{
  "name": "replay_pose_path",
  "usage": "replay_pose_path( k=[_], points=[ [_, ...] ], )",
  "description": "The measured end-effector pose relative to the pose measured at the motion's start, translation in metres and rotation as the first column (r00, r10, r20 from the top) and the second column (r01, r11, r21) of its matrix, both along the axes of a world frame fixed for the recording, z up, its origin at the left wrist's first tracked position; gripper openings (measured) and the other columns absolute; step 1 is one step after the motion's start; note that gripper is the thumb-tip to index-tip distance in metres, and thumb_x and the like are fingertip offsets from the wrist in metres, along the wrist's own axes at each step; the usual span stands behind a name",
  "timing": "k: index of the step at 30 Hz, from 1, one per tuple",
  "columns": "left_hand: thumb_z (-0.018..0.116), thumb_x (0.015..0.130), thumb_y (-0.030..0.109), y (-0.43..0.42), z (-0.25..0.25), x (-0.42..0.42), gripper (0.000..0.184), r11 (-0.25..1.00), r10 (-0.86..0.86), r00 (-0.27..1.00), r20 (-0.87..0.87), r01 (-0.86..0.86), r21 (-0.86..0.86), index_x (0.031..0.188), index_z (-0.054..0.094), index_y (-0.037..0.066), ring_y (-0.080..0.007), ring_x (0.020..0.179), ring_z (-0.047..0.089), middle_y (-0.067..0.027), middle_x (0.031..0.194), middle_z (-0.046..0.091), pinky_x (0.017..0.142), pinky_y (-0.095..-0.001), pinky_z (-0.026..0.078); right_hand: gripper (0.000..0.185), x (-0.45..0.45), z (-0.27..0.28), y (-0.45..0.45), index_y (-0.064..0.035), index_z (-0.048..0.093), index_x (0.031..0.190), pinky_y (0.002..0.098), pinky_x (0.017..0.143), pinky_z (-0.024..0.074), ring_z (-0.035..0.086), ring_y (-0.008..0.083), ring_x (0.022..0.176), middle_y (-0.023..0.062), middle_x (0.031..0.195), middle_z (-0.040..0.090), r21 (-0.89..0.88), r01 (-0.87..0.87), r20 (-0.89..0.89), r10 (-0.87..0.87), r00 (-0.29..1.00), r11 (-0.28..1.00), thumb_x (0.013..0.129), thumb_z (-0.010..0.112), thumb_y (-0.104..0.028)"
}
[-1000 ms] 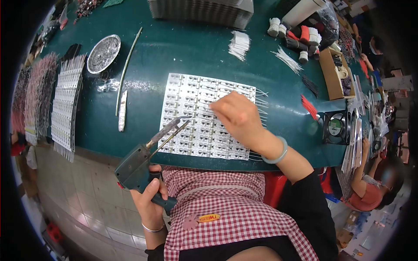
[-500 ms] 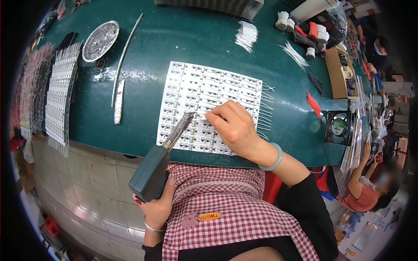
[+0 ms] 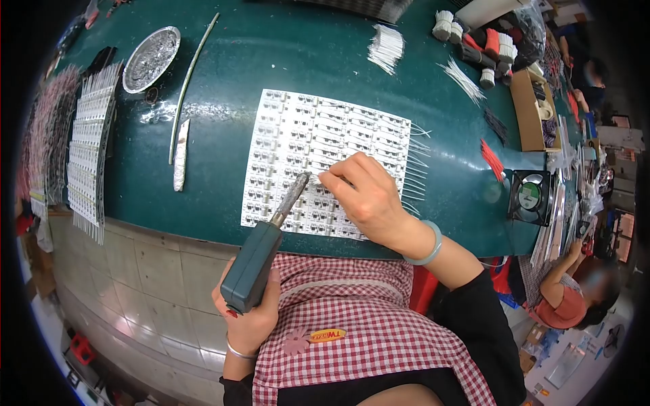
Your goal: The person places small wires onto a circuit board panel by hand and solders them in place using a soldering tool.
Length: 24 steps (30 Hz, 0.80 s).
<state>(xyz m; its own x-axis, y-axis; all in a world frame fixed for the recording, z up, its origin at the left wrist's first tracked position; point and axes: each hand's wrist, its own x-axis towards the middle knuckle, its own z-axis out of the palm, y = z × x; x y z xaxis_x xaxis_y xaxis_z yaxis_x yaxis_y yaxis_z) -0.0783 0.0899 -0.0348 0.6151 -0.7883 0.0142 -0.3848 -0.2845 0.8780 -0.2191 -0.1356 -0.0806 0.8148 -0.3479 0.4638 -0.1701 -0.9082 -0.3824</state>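
Note:
My left hand (image 3: 252, 308) is wrapped round the handle of a dark green soldering gun (image 3: 254, 264). Its metal tip rests over a white panel of small circuit boards (image 3: 281, 122), close to the fingertips of my right hand (image 3: 362, 193). The right hand is pinched low over the middle of the panel; what lies between its fingertips is too small to make out. Thin white wires (image 3: 416, 166) stick out past the panel's right edge, and more wires lie across its right columns.
At the left are an oval metal dish (image 3: 152, 61), a thin tube (image 3: 193, 74), a white wrapped stick (image 3: 181, 155) and wired panels (image 3: 91, 149). At the right are white wires (image 3: 386, 49), red wires (image 3: 492, 160), a cardboard box (image 3: 531, 111) and a fan (image 3: 530, 196). A co-worker (image 3: 562, 298) sits lower right.
The soldering gun has turned and its tip has moved right and up, close to my right fingertips. My right hand has shifted slightly and stays pinched. The view has shifted a little.

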Motion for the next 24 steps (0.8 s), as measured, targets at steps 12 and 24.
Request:
replay_pose_path(
  k=[12, 24],
  points=[
    [0.082, 0.088, 0.01, 0.027, 0.002, -0.004, 0.029, 0.984, 0.077, 0.994, -0.079, -0.063, 0.167, 0.112, 0.072, -0.002, -0.0163, 0.09, 0.067, -0.0074, 0.103, 0.074, 0.083, -0.0314, 0.052, 0.025, 0.001, 0.0, 0.002, 0.0014, 0.068, 0.1, 0.0359, 0.075, 0.0502, 0.059, 0.0248, 0.088, 0.0094, 0.094, 0.062, -0.024, 0.015, 0.0, -0.015, 1.0, 1.0, 0.076, 0.066, -0.002],
    [0.084, 0.083, 0.01, 0.015, -0.001, -0.006, 0.018, 0.99, 0.142, 0.989, 0.033, -0.143, 0.015, 0.094, 0.076, -0.002, -0.0203, 0.062, 0.068, -0.0109, 0.081, 0.075, 0.059, -0.0317, 0.052, 0.026, -0.002, 0.006, 0.007, 0.0018, 0.067, 0.102, 0.0358, 0.074, 0.0486, 0.059, 0.0249, 0.086, 0.0092, 0.094, 0.062, -0.058, 0.0, 0.023, 0.001, 1.0, 0.998, 0.076, 0.065, -0.004]
  ],
)
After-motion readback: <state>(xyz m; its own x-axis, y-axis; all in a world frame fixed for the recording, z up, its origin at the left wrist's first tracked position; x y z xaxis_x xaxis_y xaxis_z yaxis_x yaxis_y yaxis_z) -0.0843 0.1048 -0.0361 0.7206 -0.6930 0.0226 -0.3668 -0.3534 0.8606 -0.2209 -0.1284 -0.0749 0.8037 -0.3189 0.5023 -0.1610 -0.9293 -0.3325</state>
